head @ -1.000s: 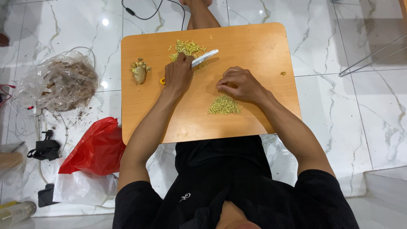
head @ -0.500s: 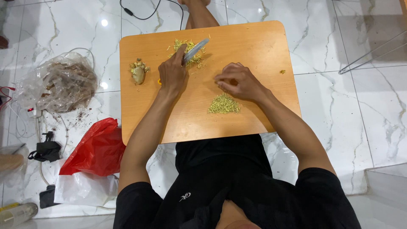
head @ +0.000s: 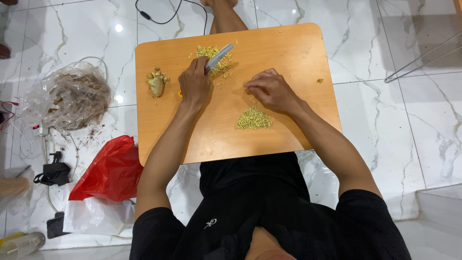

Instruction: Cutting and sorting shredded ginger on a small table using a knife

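My left hand point(head: 195, 84) grips a knife point(head: 219, 56) whose blade lies over a loose heap of yellow-green chopped stalks point(head: 211, 54) at the far side of a low wooden table point(head: 293, 53). My right hand point(head: 270, 89) rests on the table with fingers curled, holding nothing that I can see, just above a small mound of finely chopped greens point(head: 253, 119). A knobby piece of ginger root point(head: 157, 82) lies left of my left hand.
A clear plastic bag of brown scraps point(head: 67, 96) sits on the marble floor to the left, with a red plastic bag point(head: 111, 171) below it. Cables and a black plug point(head: 53, 172) lie at the far left. A small green bit point(head: 319, 80) lies on the table's right side.
My left hand has moved the knife up and away onto the far heap of chopped stalks. My right hand has shifted slightly away from the near mound.
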